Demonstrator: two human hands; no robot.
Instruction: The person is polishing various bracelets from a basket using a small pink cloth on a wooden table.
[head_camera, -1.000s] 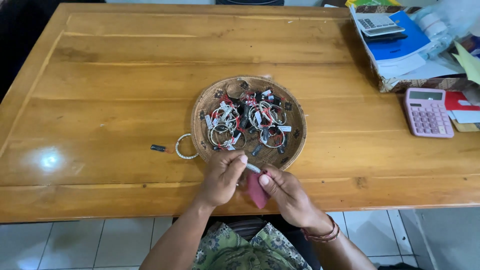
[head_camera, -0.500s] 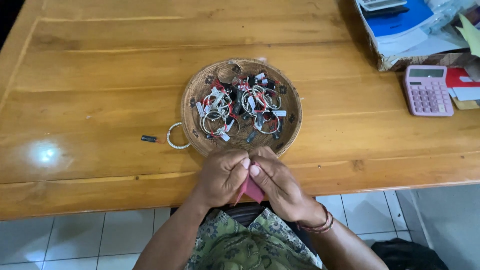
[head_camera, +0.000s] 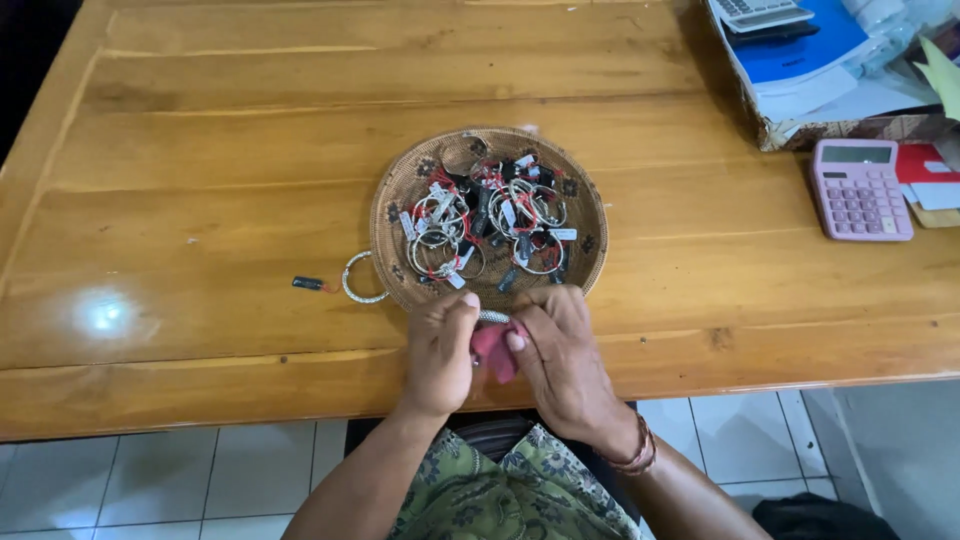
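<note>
Both hands, left hand (head_camera: 440, 352) and right hand (head_camera: 560, 350), pinch a silver bangle (head_camera: 494, 317) wrapped in a red cloth (head_camera: 492, 350) at the tabletop (head_camera: 200, 200) edge beside the woven tray (head_camera: 395, 200); a loosened pinch could drop it to the floor.

bangles (head_camera: 480, 220) in basket (head_camera: 395, 195) — calculator (head_camera: 860, 188) right

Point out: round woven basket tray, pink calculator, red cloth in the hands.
round woven basket tray (head_camera: 392, 205), head view, bare left rim.
pink calculator (head_camera: 860, 190), head view, middle of the keypad.
red cloth (head_camera: 492, 347), head view, fold showing between both hands.
</note>
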